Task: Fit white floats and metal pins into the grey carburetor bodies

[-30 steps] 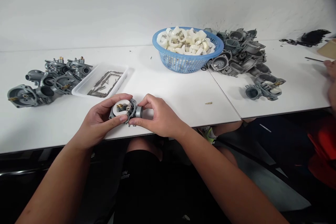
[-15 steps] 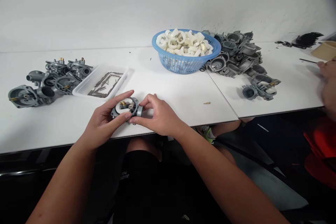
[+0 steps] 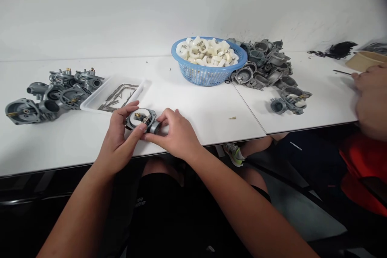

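Metal carburetor [image 3: 150,116] pinched between left hand [image 3: 121,141] and right hand [image 3: 175,131], both grips pressed on its edges. Judged stiff, fairly heavy, slightly slippery; best held by body, clear of brass fitting [image 3: 137,115].

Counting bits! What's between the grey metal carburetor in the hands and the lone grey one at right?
Head view: a tiny brass screw on the white table, between the grey metal carburetor and the lone grey one.

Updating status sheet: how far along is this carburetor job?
Done, maybe: small carburetor group at left, unconfirmed. In hand: one carburetor body, held by left hand and right hand, white part inside. Remaining: big pile at right, blue basket of white floats, tray of pins.
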{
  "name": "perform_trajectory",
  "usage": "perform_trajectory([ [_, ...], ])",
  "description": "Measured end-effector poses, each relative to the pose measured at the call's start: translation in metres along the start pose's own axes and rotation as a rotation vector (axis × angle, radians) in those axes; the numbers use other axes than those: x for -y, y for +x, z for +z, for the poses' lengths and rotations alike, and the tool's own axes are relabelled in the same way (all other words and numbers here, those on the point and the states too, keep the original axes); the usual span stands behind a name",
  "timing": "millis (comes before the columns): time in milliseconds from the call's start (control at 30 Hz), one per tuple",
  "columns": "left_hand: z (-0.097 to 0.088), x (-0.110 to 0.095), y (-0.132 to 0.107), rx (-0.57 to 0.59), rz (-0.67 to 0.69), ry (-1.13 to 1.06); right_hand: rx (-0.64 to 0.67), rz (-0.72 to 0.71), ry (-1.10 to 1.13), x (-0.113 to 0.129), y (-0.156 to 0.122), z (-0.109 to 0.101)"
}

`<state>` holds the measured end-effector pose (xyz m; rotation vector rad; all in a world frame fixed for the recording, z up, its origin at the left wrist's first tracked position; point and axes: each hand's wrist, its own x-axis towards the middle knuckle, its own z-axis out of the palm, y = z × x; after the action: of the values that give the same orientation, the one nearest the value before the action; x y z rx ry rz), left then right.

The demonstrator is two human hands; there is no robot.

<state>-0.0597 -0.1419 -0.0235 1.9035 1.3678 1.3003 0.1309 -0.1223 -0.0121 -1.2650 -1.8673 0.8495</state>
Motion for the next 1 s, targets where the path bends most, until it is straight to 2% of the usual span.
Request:
perform_trajectory([
  [100, 0.001, 0.003, 0.0, -0.037, -0.051, -0.098, -0.042, -0.004, -0.001, 0.003, 0.001, 0.006],
  [200, 0.0, 0.002, 0.003, -0.017, -0.147, -0.267, -0.048, -0.005, 0.013, 0.005, 0.003, 0.012],
  [367, 0.0, -0.003, 0.011, -0.02, -0.211, -0.482, -0.06, -0.013, 0.015, 0.005, 0.005, 0.019],
  [667, -0.001, -0.009, 0.016, 0.013, -0.255, -0.403, -0.035, -0.031, 0.014, 0.002, 0.004, 0.021],
  [1000, -0.001, -0.005, 0.014, 0.036, -0.206, -0.328, -0.027, -0.027, 0.007, 0.006, 0.004, 0.016],
])
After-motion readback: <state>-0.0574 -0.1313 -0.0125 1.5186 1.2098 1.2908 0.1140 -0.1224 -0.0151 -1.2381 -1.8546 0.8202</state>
